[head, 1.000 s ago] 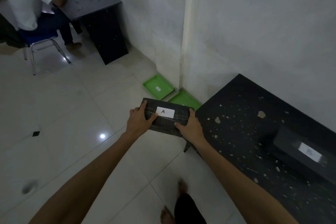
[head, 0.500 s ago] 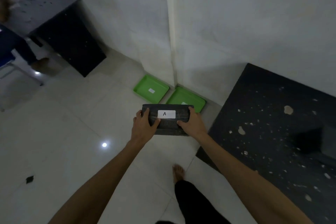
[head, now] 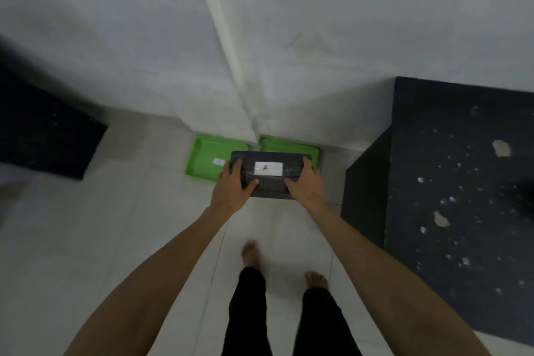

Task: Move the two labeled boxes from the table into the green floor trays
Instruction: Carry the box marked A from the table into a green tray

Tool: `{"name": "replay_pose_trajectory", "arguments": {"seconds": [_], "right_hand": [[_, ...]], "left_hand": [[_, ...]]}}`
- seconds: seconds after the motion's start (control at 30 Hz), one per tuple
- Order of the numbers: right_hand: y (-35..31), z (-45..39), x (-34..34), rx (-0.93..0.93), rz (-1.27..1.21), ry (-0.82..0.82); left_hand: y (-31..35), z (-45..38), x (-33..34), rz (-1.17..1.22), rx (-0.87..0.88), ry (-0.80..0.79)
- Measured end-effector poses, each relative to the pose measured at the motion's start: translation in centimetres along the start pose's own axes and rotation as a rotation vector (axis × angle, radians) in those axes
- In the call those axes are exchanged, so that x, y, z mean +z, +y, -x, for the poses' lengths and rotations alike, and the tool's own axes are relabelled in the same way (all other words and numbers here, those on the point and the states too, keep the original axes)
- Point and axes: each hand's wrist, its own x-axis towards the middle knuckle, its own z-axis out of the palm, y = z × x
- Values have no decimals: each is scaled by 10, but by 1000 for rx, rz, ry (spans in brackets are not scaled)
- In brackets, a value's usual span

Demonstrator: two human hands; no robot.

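Observation:
I hold a black box (head: 270,182) with a white label marked A between both hands, out in front of me above the floor. My left hand (head: 231,191) grips its left end and my right hand (head: 304,189) grips its right end. Beyond the box, two green trays lie on the floor against the wall corner: the left tray (head: 205,157) carries a small white label, and the right tray (head: 289,146) is mostly hidden behind the box. The second labeled box is out of view.
A black table (head: 462,196) speckled with pale chips stands at my right. Another dark desk (head: 43,136) sits at the left. White walls meet in a corner just behind the trays. My bare feet (head: 251,253) stand on pale floor tiles.
I have walked closer to the trays with box A; my view tilted down, so the box now overlaps both trays. The seated person and the box marked B have left the view.

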Motion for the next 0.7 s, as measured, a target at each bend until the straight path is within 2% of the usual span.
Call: {"name": "replay_pose_trajectory", "arguments": {"seconds": [0.23,0.43,0.7], "right_hand": [[26,-122,66,133,-103,80],[115,-264,145,168,-123,129],[233,-447,241,90,-90,99]], "left_hand": [[-43,-157,64,-66,133,-85],[-85,-290,197,9,163,-134],[-152,-425,366,126,187,-64]]}}
